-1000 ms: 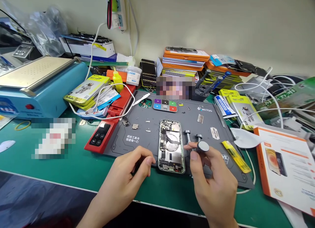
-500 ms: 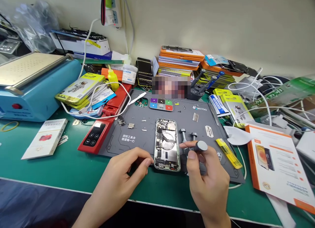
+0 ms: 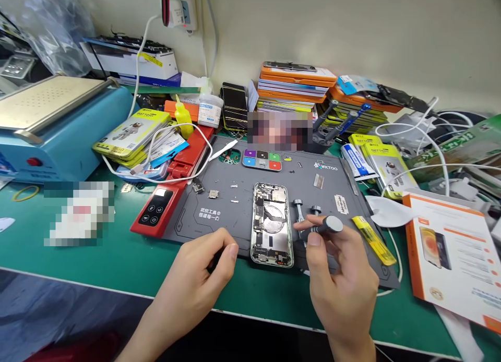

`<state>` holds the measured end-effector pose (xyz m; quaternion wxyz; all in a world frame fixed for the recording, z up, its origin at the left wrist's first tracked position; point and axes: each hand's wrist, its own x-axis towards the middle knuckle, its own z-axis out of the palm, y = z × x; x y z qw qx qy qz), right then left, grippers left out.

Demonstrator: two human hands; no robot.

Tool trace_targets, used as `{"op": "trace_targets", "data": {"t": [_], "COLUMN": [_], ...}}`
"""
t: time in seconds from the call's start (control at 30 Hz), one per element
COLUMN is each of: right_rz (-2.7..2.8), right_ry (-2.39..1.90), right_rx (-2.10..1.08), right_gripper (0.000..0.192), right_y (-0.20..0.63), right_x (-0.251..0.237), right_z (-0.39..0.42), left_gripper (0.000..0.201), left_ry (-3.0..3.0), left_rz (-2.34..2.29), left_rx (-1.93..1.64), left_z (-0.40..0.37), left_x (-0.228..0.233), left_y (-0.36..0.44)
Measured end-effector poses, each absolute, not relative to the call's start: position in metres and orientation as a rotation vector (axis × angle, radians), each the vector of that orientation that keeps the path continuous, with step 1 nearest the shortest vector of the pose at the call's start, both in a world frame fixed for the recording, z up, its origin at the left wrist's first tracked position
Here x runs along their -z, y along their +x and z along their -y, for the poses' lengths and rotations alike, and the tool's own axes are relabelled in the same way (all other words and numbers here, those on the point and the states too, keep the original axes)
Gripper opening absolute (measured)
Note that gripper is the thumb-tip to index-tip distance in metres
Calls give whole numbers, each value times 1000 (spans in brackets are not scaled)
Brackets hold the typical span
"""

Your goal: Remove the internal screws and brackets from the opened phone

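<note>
Grey mat: a dark grey repair mat (image 3: 235, 216) lies on the green bench top (image 3: 117, 263) and serves as the landmark for everything below.
Phone: an opened phone body (image 3: 272, 224) lies flat near the middle of the mat, its long side running away from the person, with boards and a round coil exposed.
Right hand: the right hand (image 3: 340, 278) is over the mat's near right part, just right of the phone; thumb and fingers are pinched narrowly around a small screwdriver (image 3: 324, 226) with a round grey cap, whose tip end points toward the phone's right edge.
Left hand: the left hand (image 3: 195, 278) sits at the mat's near edge, just left of the phone; the fingers are loosely curled with the thumb near the phone's lower left corner, and whether it touches the phone or holds anything I cannot tell.
Spare drivers: two more grey-capped screwdrivers (image 3: 299, 210) lie on the mat between the phone and the right hand's fingertips.
Screw tray: a small tray of coloured squares (image 3: 262, 160) rests at the mat's far edge, beyond the phone.
Loose parts: small metal pieces (image 3: 214, 193) are scattered on the mat left of the phone.
Red device: a red unit with black buttons (image 3: 154, 213) touches the mat's left edge.
Orange box: a white and orange box (image 3: 454, 257) lies well right of the mat.
Blue machine: a blue machine with a metal plate (image 3: 50, 127) stands far left of the mat.
</note>
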<state>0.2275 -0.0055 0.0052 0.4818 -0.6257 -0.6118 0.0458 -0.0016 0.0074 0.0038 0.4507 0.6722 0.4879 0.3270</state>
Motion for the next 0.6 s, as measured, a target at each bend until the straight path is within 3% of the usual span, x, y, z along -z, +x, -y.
{"op": "trace_targets", "data": {"t": [0.33, 0.6], "right_rz": [1171, 835], "right_ry": [-1332, -1141], "right_rx": [-284, -815], "right_gripper": [52, 46], "right_y": [218, 195], "right_x": [-13, -23], "right_z": [5, 4], "left_gripper": [36, 18], "left_ry": [1646, 1632], "left_rz": [-1205, -1101], "left_rx": [-822, -952], "left_z": [-9, -14], "left_x": [-5, -2], "left_y": [-1, 0]}}
